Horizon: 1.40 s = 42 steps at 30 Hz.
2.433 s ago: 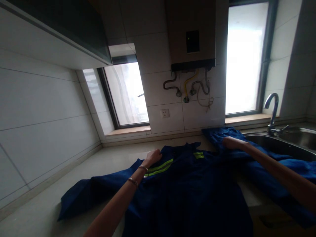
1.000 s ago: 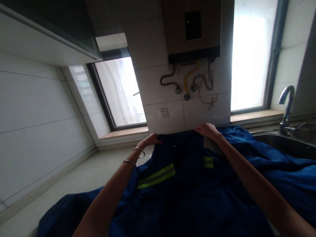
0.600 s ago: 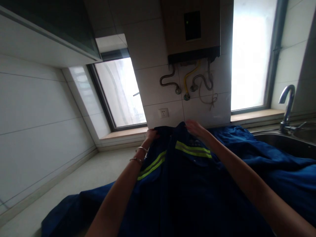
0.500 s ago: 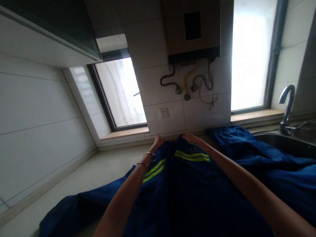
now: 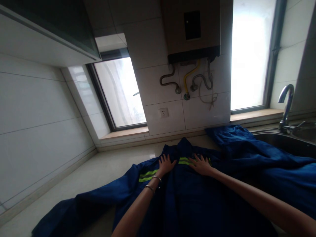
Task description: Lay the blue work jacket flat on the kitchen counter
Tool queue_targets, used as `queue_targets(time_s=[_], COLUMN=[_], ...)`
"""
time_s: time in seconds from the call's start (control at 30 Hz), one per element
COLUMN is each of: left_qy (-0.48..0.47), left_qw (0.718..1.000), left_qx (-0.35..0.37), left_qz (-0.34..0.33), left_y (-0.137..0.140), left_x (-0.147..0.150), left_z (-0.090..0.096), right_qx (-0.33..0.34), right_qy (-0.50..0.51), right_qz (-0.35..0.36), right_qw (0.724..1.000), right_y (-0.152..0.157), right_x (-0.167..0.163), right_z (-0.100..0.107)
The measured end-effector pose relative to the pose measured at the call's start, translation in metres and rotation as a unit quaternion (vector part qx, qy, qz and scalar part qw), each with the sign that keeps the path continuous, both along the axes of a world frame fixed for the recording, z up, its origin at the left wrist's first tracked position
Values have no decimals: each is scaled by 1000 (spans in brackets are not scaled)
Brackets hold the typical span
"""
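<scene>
Our left hand [image 5: 167, 163] and right hand [image 5: 201, 164] lie flat with fingers spread, palms down on the chest of the blue work jacket [image 5: 187, 197], gripping nothing. It is spread over the pale, glossy counter [image 5: 103, 171], collar at the far side. We should smooth outward with even pressure so the soft cloth and its yellow reflective stripes [image 5: 148, 175] lie unwrinkled; one sleeve trails right beside the steel sink [image 5: 283, 140]

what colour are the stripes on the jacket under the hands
Fluorescent yellow-green stripes on a dark blue jacket, seen in the head view.
</scene>
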State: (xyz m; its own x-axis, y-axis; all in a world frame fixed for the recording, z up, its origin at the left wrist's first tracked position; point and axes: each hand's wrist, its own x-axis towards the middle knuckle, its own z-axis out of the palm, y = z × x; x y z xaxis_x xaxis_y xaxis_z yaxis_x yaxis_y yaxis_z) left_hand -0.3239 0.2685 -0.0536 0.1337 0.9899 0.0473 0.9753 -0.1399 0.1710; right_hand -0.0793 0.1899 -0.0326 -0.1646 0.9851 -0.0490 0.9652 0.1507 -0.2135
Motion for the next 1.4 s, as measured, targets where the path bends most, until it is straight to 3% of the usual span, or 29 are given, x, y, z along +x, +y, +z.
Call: queue_targets(time_s=[0.13, 0.4, 0.6, 0.67, 0.83, 0.9, 0.97, 1.1, 1.2, 1.23, 1.3, 1.37, 1.4], left_qy=[16, -28, -104, -117, -71, -38, -22, -14, -24, -29, -42, -56, -60], left_qw=[999, 997, 975, 977, 989, 989, 990, 991, 991, 991, 992, 991, 991], left_qx=[34, 65, 176, 150, -38, -33, -14, -5, 6, 12, 31, 59, 71], left_qz=[-9, -17, -87, -96, -124, -141, -140, -135, -132, -128, -117, -102, -96], left_y=[22, 66, 53, 35, -11, -21, -25, -25, -26, -26, -25, -24, -23], left_x=[8, 15, 19, 21, 18, 15, 13, 13, 14, 14, 14, 13, 13], left_z=[2, 3, 15, 18, 22, 21, 20, 20, 19, 19, 19, 18, 18], right_qx=[37, 38, 72, 115, 268, 317, 320, 170, 71, 44, -50, -170, -190], right_qy=[4, -12, 6, 36, 140, 213, 302, 474, 559, 568, 556, 521, 501], right_qz=[-1, 6, 3, -2, -35, -37, -18, 47, 66, 39, -30, -119, -184], right_qw=[999, 999, 997, 993, 952, 923, 898, 863, 823, 821, 829, 828, 824], right_y=[30, 83, 95, 92, 73, 56, 30, -59, -150, -180, -233, -270, -282], right_x=[10, 22, 24, 25, 24, 18, 10, 2, 26, 40, 71, 96, 104], right_z=[-5, -7, -5, -2, 3, 8, 19, 66, 89, 86, 58, 11, -15])
